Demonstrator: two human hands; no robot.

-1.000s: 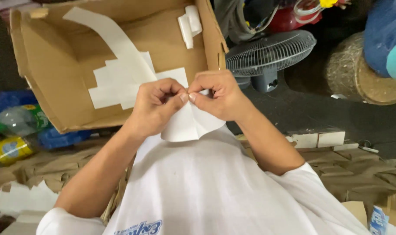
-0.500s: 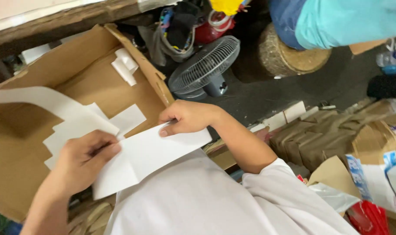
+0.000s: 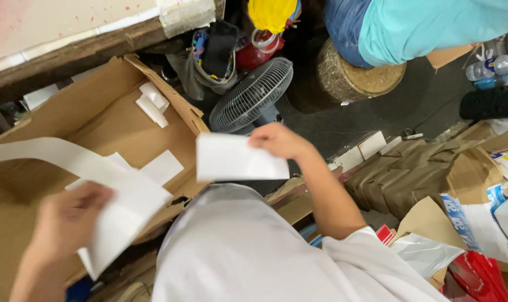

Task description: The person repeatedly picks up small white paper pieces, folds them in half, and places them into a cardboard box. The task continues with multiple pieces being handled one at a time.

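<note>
Taking the open cardboard box (image 3: 97,120) as the landmark: over its near left part the left hand (image 3: 69,221) is blurred, its fingers curled around the upper edge of a white sheet (image 3: 122,215); how tightly it grips cannot be told. That sheet runs with its long axis slanting from upper right down to lower left, its lower corner pointing toward the person's body. Inside the box lie a long curved white strip (image 3: 41,151) and small white offcuts (image 3: 152,102) near the far right wall. Just past the box's right wall, the right hand (image 3: 279,141) pinches the right end of a second white sheet (image 3: 238,159), held flat with its long axis roughly level, its free end pointing back at the box. Beyond it, right of the box, stands a small fan (image 3: 253,95), then a round stump (image 3: 357,75) farther right.
</note>
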